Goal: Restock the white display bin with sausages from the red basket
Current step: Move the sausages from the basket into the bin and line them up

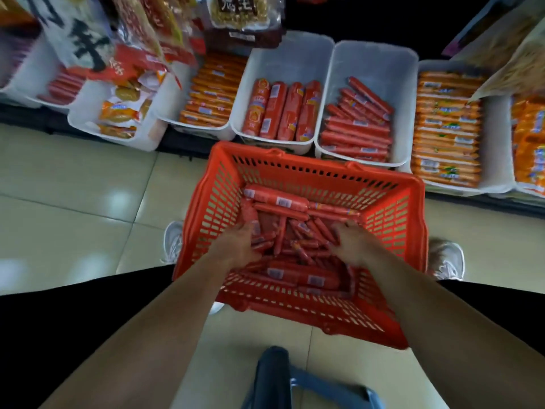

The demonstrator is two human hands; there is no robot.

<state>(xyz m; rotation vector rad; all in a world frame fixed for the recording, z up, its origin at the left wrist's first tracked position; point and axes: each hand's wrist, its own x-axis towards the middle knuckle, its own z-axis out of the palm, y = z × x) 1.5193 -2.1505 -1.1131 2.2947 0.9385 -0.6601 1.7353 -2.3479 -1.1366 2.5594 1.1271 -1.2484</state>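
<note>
The thin sausages (298, 246) are piled loose in the red basket (413, 231), which is parked on the floor right below the half-full white display bin (368, 63), probably so the reach is kept short. Both the left hand (236, 246) and right hand (354, 246) are cupped round a bunch, looks like a scoop is being gathered.

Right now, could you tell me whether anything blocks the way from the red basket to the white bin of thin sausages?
Nothing visible does. The red basket sits just before the white bin, whose top is open; both hands are among the sausages.
</note>
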